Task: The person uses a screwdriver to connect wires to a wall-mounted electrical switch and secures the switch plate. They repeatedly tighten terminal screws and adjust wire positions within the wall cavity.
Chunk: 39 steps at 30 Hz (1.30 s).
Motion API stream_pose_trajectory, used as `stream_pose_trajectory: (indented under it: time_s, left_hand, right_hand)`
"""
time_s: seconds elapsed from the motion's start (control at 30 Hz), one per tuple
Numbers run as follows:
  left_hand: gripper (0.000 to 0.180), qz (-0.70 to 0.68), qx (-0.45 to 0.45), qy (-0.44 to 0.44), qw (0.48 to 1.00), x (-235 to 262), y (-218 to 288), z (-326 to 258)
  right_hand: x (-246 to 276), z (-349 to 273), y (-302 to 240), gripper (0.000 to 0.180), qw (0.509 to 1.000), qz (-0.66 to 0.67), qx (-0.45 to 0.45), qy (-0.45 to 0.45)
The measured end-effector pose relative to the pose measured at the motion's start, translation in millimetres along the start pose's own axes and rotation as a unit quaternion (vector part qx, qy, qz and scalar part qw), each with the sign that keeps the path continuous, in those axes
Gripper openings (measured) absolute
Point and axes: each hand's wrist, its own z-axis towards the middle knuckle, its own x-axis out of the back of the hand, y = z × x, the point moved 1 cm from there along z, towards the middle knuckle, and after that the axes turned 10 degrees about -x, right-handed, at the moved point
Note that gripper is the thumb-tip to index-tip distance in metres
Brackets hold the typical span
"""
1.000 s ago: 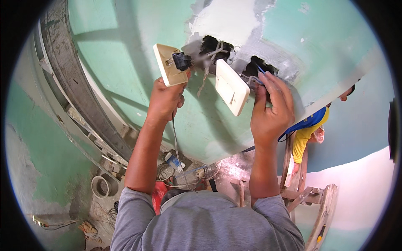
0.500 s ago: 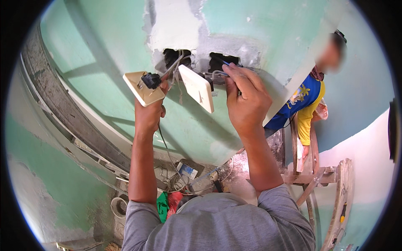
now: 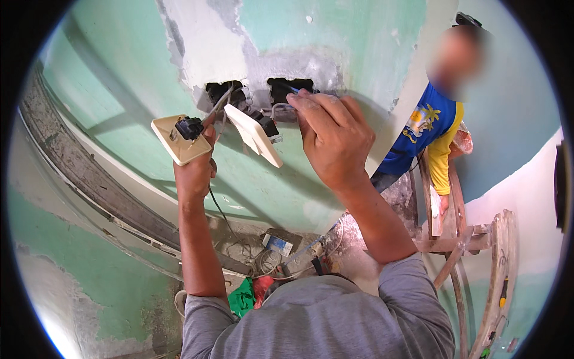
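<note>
My left hand (image 3: pixel 194 178) is closed at a cream wall plate (image 3: pixel 162 127), its fingers partly hidden behind the plate. A black module (image 3: pixel 189 127) sits on this plate's back, with grey wires (image 3: pixel 220 103) running to the left wall hole (image 3: pixel 214 91). A second cream plate (image 3: pixel 250 134), also with a black module (image 3: pixel 266 124), hangs tilted between my hands. My right hand (image 3: pixel 338 136) pinches a thin grey wire (image 3: pixel 279 107) at the right wall hole (image 3: pixel 284 91). A short blue piece shows above my fingertips; its kind is unclear.
On the right, a person in a blue and yellow shirt (image 3: pixel 426 128) stands beside a wooden ladder (image 3: pixel 457 243). A yellow-handled tool (image 3: pixel 503 294) is on its rail. Below me lie coiled cable (image 3: pixel 268 261), a blue-white box (image 3: pixel 277 244) and green plastic (image 3: pixel 241 297).
The whole view has shifted, and the wall holes and plates sit further left. The second plate has turned, showing more of its module. My right hand stays at the right hole.
</note>
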Motion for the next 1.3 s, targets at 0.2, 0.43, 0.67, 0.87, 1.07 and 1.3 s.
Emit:
stream_pose_trajectory:
  time_s: [0.2, 0.43, 0.67, 0.87, 1.07, 1.3]
  left_hand:
    - [0.034, 0.013, -0.018, 0.038, 0.999, -8.2, 8.3, -7.5]
    - [0.040, 0.067, -0.052, 0.013, 0.996, -10.0, 9.3, -11.0]
    - [0.028, 0.030, -0.099, 0.020, 0.994, -9.0, 4.7, -10.6]
    - [0.021, 0.056, -0.078, -0.014, 0.995, -0.5, 8.4, -17.5]
    - [0.016, 0.021, -0.066, -0.015, 0.997, 1.8, 10.7, -15.9]
    - [0.013, 0.070, -0.103, -0.072, 0.990, 14.6, 14.4, 0.9]
  right_hand:
    - [0.4, 5.5, 3.7, 0.031, 1.000, 0.010, 0.027, 0.010]
    - [0.9, -6.2, -0.5, 0.041, 0.999, 0.029, 0.018, -0.027]
    - [-3.9, -65.6, -12.4, 0.019, 0.944, 0.271, -0.186, -0.041]
    - [-52.1, -86.4, -61.5, 0.028, 0.783, 0.388, -0.414, -0.255]
    - [-100.2, -81.7, -81.6, 0.036, 0.693, 0.503, -0.472, -0.209]
    - [-99.3, -69.3, -96.2, 0.038, 0.658, 0.520, -0.505, -0.206]
